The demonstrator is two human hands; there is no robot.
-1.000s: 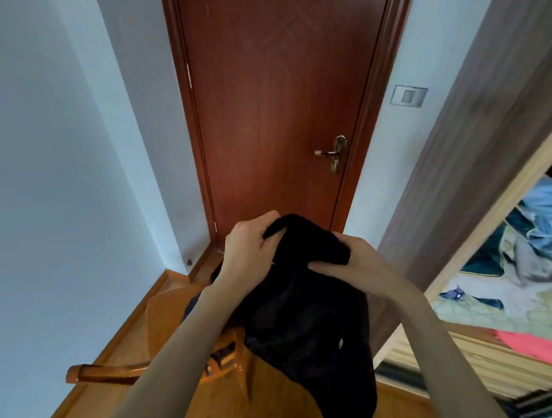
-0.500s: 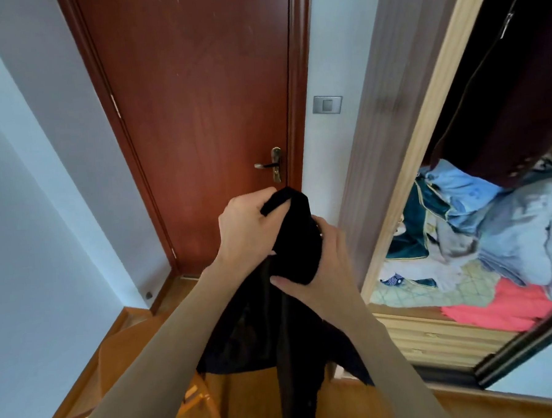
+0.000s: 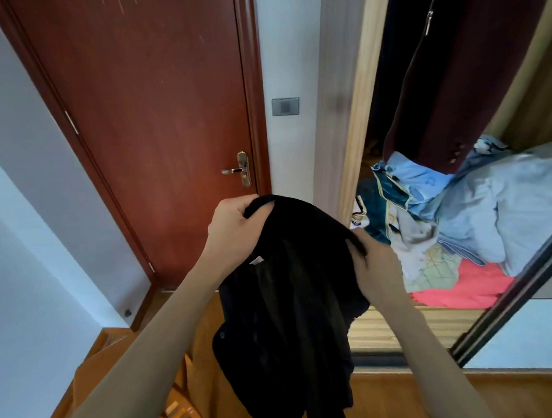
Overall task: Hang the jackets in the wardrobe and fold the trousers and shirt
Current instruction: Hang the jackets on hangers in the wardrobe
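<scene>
I hold one black jacket in front of me with both hands, between the closed door and the open wardrobe. My left hand grips the top edge of the jacket at its upper left, fingers curled over the fabric fold. My right hand pinches the upper right edge of the jacket, thumb on the near side of the cloth. The garment spans between the two hands and hangs down freely from them; its lower part runs out of view at the bottom edge. A small white label shows on the jacket just below my left hand.

Inside the wardrobe, a dark maroon jacket hangs at the upper part of the opening, its cuff above the shelf contents. Below it, on the wardrobe shelf, lies an unfolded pile of clothes: light blue, grey, teal and patterned pieces, with a coral-red item at the front edge of the shelf. A dark sliding-door rail crosses the right side of the opening diagonally.

A brass handle sits at the right edge of the door. A grey wall switch is mounted between the door frame and the wardrobe. A wooden chair stands at the lower left, partly behind my left arm.
</scene>
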